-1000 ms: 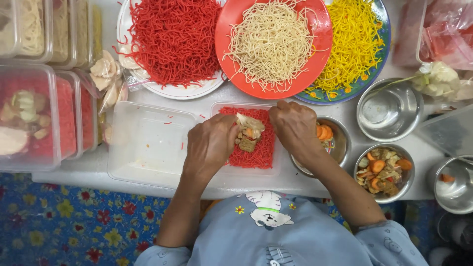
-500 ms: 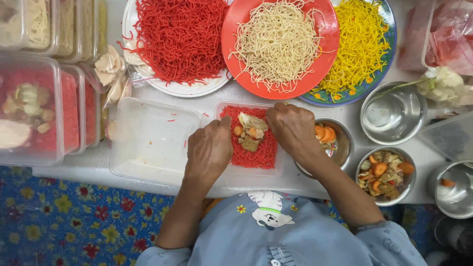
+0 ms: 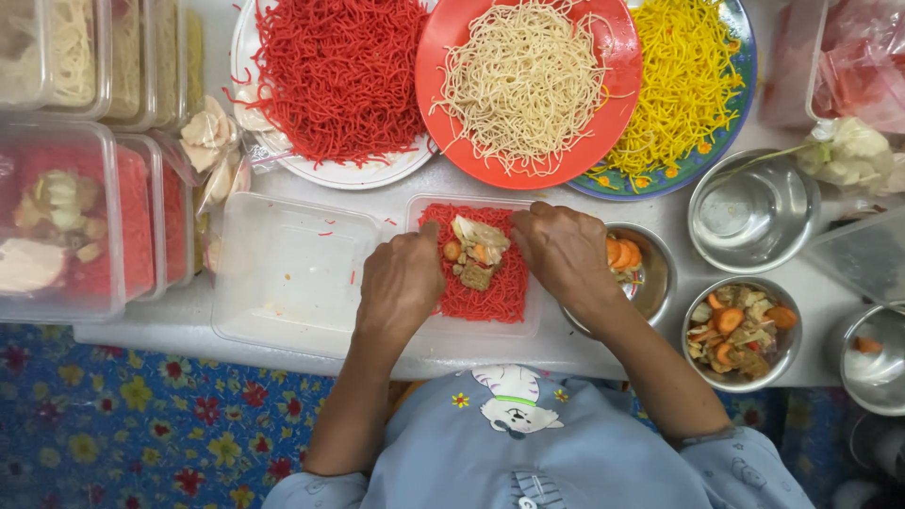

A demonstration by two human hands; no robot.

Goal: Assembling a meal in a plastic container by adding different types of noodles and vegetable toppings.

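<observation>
A clear plastic box (image 3: 528, 320) in front of me holds a bed of red noodles (image 3: 490, 287) topped with a small pile of vegetables and carrot (image 3: 476, 253). My left hand (image 3: 401, 283) rests on the box's left edge, fingertips by the pile. My right hand (image 3: 566, 250) covers the box's right edge, its fingers touching the toppings. Neither hand visibly holds anything apart from touching the food.
An open clear lid (image 3: 292, 273) lies to the left. Plates of red (image 3: 339, 75), pale (image 3: 528, 80) and yellow noodles (image 3: 688, 85) stand behind. Steel bowls of carrot (image 3: 650, 273), mixed vegetables (image 3: 740, 330) and an empty one (image 3: 754, 207) sit right. Filled boxes (image 3: 66, 226) stack left.
Both hands have stayed over the box, shifting slightly around the toppings. A carrot piece now shows on the left of the pile.
</observation>
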